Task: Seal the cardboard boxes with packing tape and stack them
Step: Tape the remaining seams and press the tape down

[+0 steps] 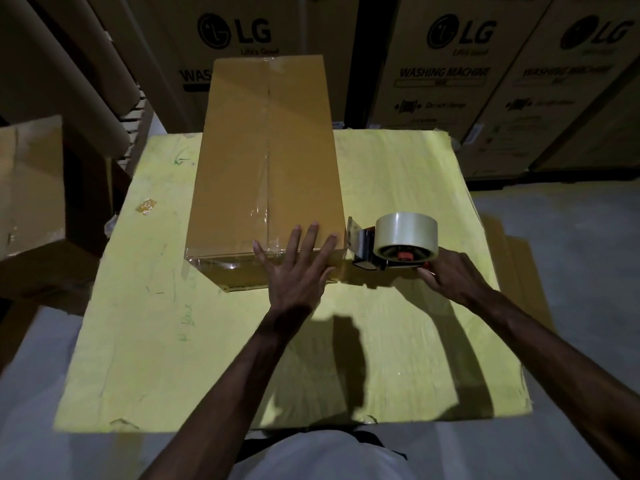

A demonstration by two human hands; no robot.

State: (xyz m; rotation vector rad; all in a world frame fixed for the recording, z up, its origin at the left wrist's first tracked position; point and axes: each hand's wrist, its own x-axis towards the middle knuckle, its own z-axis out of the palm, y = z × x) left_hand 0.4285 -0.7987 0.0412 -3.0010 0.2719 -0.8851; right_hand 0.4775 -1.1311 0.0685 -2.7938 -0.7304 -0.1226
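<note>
Cardboard box [266,161] lies mid-frame on the yellow counter [381,341], with its near end getting tape.

I see the left hand [294,268] with fingers spread flat on the box's near edge, I judge to steady it and smooth the clear tape. The right hand [450,275] has its fingers curled round the handle of the tape dispenser [398,244], whose blade end sits just at the box's lower-right corner. Washing-machine cartons [443,81] wall off the upper frame and another carton [31,188] sits at left; neither crowds the hands.

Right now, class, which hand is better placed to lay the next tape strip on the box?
Right, probably: the right hand holds the tape dispenser beside the box corner, while the left hand lies flat on it.
</note>
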